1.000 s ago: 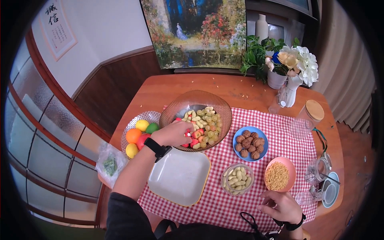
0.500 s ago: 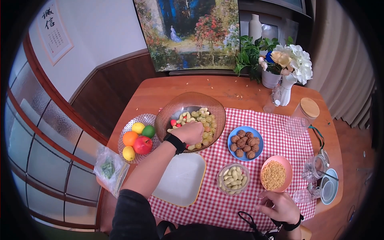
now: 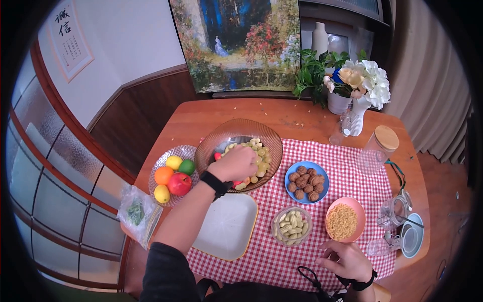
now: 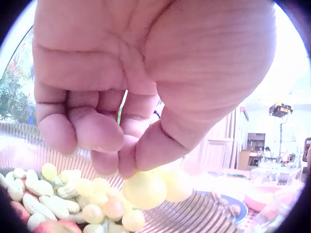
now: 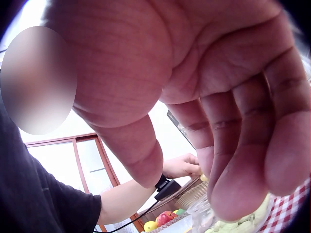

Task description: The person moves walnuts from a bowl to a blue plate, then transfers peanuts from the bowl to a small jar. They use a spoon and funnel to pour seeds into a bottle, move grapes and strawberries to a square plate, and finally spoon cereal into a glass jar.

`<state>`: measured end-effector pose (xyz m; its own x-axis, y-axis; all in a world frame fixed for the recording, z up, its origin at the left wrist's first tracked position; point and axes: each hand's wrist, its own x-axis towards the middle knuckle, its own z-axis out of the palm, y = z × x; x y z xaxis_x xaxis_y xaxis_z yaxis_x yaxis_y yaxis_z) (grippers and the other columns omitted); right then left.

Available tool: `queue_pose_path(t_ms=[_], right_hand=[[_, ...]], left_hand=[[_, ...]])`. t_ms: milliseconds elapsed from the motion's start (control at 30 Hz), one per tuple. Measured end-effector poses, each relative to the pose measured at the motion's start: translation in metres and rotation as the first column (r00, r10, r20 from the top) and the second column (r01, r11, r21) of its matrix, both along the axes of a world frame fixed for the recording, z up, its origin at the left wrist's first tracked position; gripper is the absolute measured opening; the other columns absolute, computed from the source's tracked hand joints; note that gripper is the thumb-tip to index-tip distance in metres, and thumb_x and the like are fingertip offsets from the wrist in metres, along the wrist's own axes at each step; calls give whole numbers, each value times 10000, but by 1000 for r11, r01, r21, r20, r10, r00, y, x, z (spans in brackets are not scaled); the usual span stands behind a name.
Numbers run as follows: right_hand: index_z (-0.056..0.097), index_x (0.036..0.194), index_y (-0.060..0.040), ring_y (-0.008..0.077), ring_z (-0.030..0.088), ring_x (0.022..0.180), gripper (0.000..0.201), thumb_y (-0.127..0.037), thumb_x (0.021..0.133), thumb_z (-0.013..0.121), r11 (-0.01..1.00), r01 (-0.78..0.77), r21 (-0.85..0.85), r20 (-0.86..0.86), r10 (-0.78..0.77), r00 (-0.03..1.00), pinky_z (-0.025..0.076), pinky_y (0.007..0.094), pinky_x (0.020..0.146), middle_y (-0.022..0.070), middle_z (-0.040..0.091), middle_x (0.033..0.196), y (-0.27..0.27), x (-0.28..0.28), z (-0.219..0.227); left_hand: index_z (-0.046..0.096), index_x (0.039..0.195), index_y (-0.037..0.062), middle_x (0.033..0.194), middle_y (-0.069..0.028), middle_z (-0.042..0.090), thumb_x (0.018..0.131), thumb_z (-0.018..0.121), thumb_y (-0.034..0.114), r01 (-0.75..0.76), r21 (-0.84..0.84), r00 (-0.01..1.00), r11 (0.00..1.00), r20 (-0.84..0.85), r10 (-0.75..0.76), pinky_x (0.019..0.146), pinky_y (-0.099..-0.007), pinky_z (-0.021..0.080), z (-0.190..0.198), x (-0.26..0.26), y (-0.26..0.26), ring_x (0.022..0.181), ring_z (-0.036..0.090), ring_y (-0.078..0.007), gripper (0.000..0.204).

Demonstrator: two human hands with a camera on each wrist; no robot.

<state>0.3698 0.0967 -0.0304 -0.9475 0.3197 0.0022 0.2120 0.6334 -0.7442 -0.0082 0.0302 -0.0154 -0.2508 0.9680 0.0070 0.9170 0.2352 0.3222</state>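
Note:
My left hand (image 3: 236, 163) is over the large ribbed amber glass bowl (image 3: 216, 136), with thumb and forefinger pinching green grapes (image 4: 144, 189), as the left wrist view shows. Below the hand in that bowl lie more grapes (image 4: 92, 213), unshelled peanuts (image 4: 39, 187) and red fruit (image 3: 217, 156). My right hand (image 3: 348, 260) hovers near the front of the pink bowl (image 3: 359, 221) of small yellow pieces, its fingers loosely bent and nothing in them. Left of it stands a clear tub of peanuts (image 3: 293, 225).
Walnuts fill a blue plate (image 3: 323, 193). A white square dish (image 3: 221, 231) sits in front of the amber bowl. At left are a glass plate of fruit (image 3: 160, 162) and a plastic bag (image 3: 138, 214). Jars (image 3: 372, 156) and a flower vase (image 3: 357, 118) stand at right.
My left hand has lifted from the contents of the amber bowl and now holds grapes above them. The right hand has stayed nearly still. The head view has shifted slightly.

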Motion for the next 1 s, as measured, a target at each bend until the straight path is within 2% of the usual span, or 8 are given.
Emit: queue_pose_path(t_ms=[100, 167, 300, 367, 500, 600, 933, 1000], right_hand=[[601, 911, 30, 180, 649, 569, 284, -176, 777, 745, 1000, -2, 0, 16, 2, 1000, 511, 272, 514, 99, 650, 686, -1, -1, 0], [600, 910, 32, 179, 648, 569, 287, -172, 773, 749, 1000, -1, -22, 35, 2, 999, 512, 274, 516, 97, 649, 686, -2, -2, -2], [599, 905, 33, 177, 649, 570, 283, -168, 773, 749, 998, 12, -54, 29, -11, 1000, 510, 271, 513, 96, 648, 684, -2, -2, -2], [594, 913, 37, 177, 650, 570, 287, -161, 774, 748, 999, -27, -40, -1, 27, 1000, 511, 266, 512, 98, 648, 685, 0, -2, -7], [587, 926, 43, 173, 653, 574, 294, -157, 779, 745, 998, -31, -46, 49, 33, 998, 513, 261, 515, 99, 648, 686, -4, -7, -5], [633, 912, 18, 218, 666, 597, 286, -220, 785, 728, 996, 14, -84, 59, -9, 998, 522, 297, 549, 108, 659, 674, -7, -10, -3], [619, 943, 17, 209, 664, 585, 327, -241, 780, 738, 995, 51, -85, 94, -43, 995, 518, 293, 544, 104, 659, 688, -8, 0, -2], [619, 939, 16, 208, 664, 585, 324, -239, 779, 738, 995, 50, -86, 93, -42, 995, 518, 292, 543, 103, 658, 683, -8, -2, -2]], left_hand=[[609, 674, -1, 713, -189, 620, 707, 576, 110, 19, 163, 996, 986, 78, -32, 640, -440, 482, 18, -1, -24, 661, 616, -345, 121], [582, 695, -7, 607, -101, 556, 752, 602, 100, -72, 259, 969, 963, 249, 6, 545, -297, 425, 36, 11, -49, 553, 538, -176, 122], [612, 756, 25, 661, 15, 523, 792, 618, 45, -181, 300, 927, 937, 370, 60, 524, -212, 360, 25, 20, -114, 586, 470, -48, 41], [593, 728, 6, 651, -68, 558, 760, 611, 48, -238, 237, 901, 942, 415, 123, 511, -262, 403, 14, 29, -138, 559, 527, -110, 56], [615, 775, 13, 728, -114, 595, 767, 609, 86, -219, 117, 899, 969, 409, 154, 586, -331, 457, -20, 46, -153, 639, 592, -243, 74], [616, 795, 23, 759, -143, 615, 793, 591, 110, -34, 78, 945, 996, 327, 7, 695, -408, 473, -41, 53, -147, 752, 599, -344, 90], [622, 807, 42, 800, -151, 620, 806, 552, 143, -15, -24, 956, 1000, 291, 21, 733, -439, 463, -72, 60, -136, 793, 594, -353, 123], [634, 835, 37, 800, -154, 622, 828, 568, 154, -35, -141, 968, 989, 241, 69, 762, -424, 459, -66, 59, -140, 801, 597, -346, 134]])
